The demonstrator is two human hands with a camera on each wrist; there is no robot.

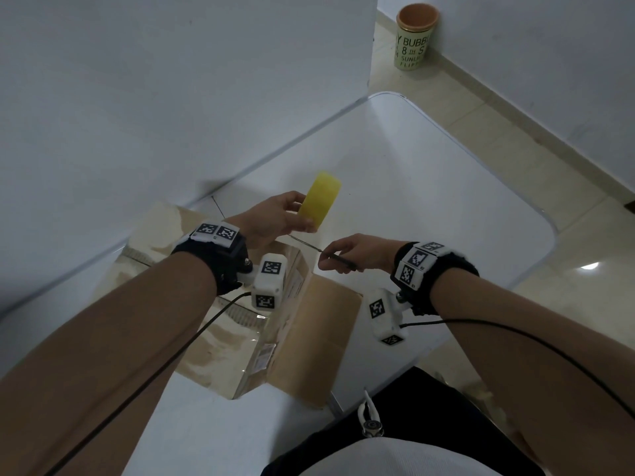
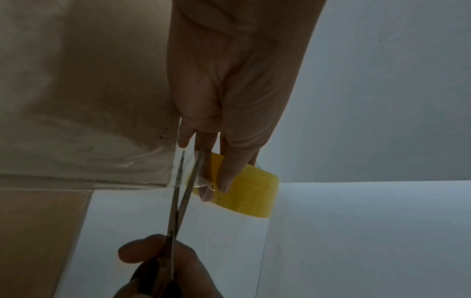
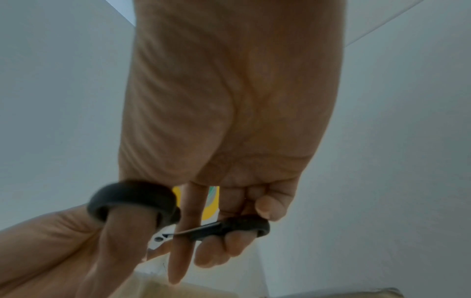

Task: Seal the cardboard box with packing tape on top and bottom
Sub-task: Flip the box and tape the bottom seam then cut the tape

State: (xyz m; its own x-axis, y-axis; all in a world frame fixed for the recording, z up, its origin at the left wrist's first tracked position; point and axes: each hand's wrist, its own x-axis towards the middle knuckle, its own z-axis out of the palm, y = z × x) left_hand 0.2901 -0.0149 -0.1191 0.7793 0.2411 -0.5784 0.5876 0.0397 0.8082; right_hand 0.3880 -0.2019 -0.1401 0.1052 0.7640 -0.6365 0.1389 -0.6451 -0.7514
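Note:
A cardboard box (image 1: 220, 341) lies on the white table (image 1: 429, 173), glossy with clear tape (image 2: 186, 171) along its top. My left hand (image 1: 275, 214) holds a yellow tape roll (image 1: 319, 201) above the box's far corner, a clear strip stretched from the roll (image 2: 249, 193) to the box (image 2: 76, 100). My right hand (image 1: 354, 252) grips black-handled scissors (image 1: 330, 255); thumb and fingers sit in the handle loops (image 3: 132, 199). The scissor blades (image 2: 183, 187) are parted across the stretched strip, just beside my left hand's fingertips (image 2: 224, 181).
A green cup (image 1: 414, 36) with an orange inside stands on the tiled floor by the wall, far right. A white wall (image 1: 171, 80) rises just behind the table's left edge. One brown box flap (image 1: 319, 341) hangs open on the near right side. Cables trail from both wrist cameras.

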